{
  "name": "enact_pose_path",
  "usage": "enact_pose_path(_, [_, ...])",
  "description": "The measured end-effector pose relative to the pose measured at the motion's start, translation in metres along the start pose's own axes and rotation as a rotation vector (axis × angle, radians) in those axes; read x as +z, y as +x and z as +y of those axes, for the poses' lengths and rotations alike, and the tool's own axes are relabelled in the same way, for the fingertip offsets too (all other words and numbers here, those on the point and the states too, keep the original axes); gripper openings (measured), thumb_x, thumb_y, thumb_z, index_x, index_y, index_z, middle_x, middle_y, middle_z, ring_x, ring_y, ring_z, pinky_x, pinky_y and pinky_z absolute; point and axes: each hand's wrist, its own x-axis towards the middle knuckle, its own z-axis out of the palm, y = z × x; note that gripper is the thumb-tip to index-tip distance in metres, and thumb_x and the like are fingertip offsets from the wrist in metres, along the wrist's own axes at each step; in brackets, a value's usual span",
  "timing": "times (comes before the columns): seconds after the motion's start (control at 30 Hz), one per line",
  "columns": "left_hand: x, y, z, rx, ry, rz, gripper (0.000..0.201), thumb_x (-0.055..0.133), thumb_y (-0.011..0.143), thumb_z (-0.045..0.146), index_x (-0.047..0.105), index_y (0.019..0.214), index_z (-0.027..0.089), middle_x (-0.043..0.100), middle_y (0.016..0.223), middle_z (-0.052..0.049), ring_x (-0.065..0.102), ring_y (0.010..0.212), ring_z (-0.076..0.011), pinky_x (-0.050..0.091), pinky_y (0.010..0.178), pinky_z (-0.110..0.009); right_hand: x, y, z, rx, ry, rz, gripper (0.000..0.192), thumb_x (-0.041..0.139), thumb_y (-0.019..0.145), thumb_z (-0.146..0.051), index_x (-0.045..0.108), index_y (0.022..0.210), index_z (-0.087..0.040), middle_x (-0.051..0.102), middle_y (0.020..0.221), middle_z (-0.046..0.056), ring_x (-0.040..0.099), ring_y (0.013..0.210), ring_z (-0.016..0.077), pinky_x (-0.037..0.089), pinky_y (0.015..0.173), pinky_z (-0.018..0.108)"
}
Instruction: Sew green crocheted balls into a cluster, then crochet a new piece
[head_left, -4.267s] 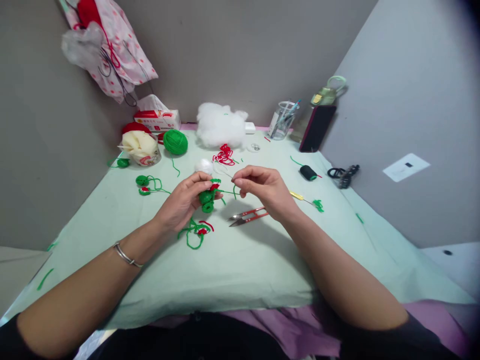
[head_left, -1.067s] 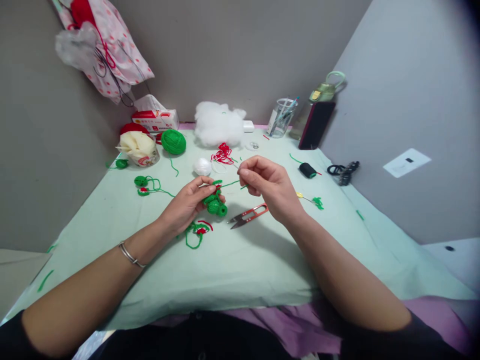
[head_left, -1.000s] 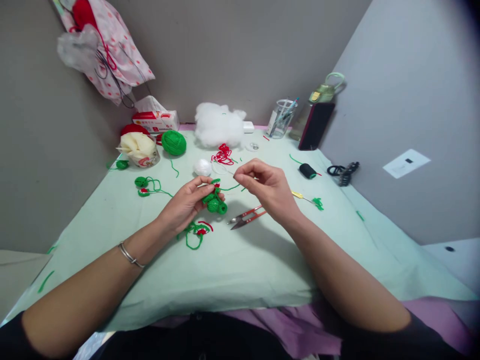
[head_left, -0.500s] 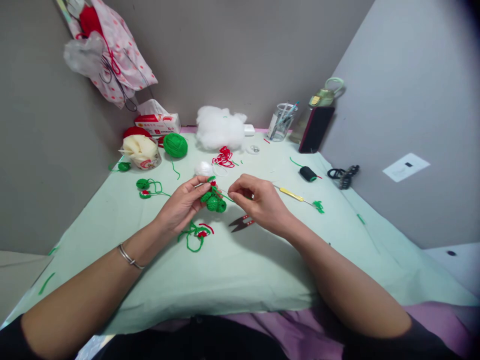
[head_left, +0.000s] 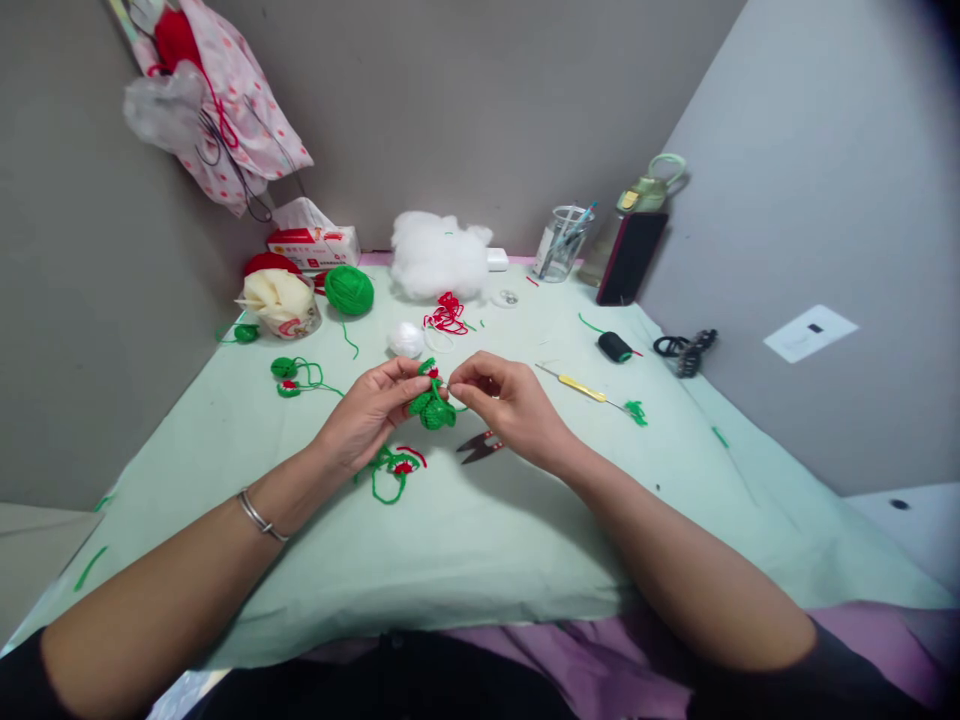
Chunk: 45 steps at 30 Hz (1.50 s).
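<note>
Left hand (head_left: 384, 400): grasping a green-and-red crocheted piece (head_left: 435, 412), held above the counter (head_left: 525, 550). Right hand (head_left: 511, 405): fingertips pinched on a fine item (head_left: 449, 387), too small for me to identify, close beside the piece. Handling, in my judgement: steady the piece, pull gently, guide loose yarn (head_left: 461, 408) clear of the snips (head_left: 478, 447).
</note>
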Motion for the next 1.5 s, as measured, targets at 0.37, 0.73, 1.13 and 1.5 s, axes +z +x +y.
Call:
enact_pose_path(0.37, [-0.002, -0.001, -0.009, 0.198, 0.209, 0.027, 0.021, 0.088, 0.076, 0.029, 0.074, 0.088, 0.019, 0.070, 0.076, 0.003, 0.062, 0.069, -0.0089, 0.049, 0.064, -0.019, 0.000, 0.006, 0.007, 0.211, 0.254, -0.064, 0.013, 0.072, 0.080, -0.029, 0.068, 0.081, -0.016, 0.062, 0.069, -0.003, 0.051, 0.057, 0.0091, 0.040, 0.057, 0.025])
enact_pose_path(0.73, [-0.002, -0.006, -0.009, 0.278, 0.400, -0.030, 0.015, 0.082, 0.083, 0.030, 0.077, 0.092, 0.020, 0.076, 0.084, -0.001, 0.066, 0.076, -0.0128, 0.051, 0.070, -0.024, -0.004, 0.007, 0.009, 0.164, 0.314, -0.157, 0.012, 0.072, 0.081, -0.025, 0.067, 0.087, -0.016, 0.065, 0.077, -0.001, 0.061, 0.067, 0.0112, 0.051, 0.068, 0.027])
enact_pose_path(1.13, [-0.003, -0.002, -0.006, -0.097, 0.392, -0.116, 0.026, 0.085, 0.075, 0.040, 0.075, 0.086, 0.018, 0.070, 0.075, -0.001, 0.060, 0.061, -0.0126, 0.049, 0.054, -0.024, -0.010, 0.008, 0.005, 0.089, 0.185, -0.149, 0.020, 0.074, 0.082, -0.036, 0.072, 0.081, -0.016, 0.066, 0.077, 0.001, 0.054, 0.067, 0.0113, 0.045, 0.064, 0.027])
enact_pose_path(1.5, [0.005, -0.008, -0.002, -0.241, 0.284, -0.220, 0.029, 0.086, 0.074, 0.040, 0.071, 0.088, 0.019, 0.072, 0.073, -0.003, 0.069, 0.066, -0.0171, 0.050, 0.057, -0.025, -0.018, 0.012, 0.007, 0.327, 0.629, -0.145, 0.037, 0.077, 0.080, -0.049, 0.054, 0.082, -0.021, 0.069, 0.070, -0.001, 0.047, 0.046, 0.0071, 0.027, 0.042, 0.020])
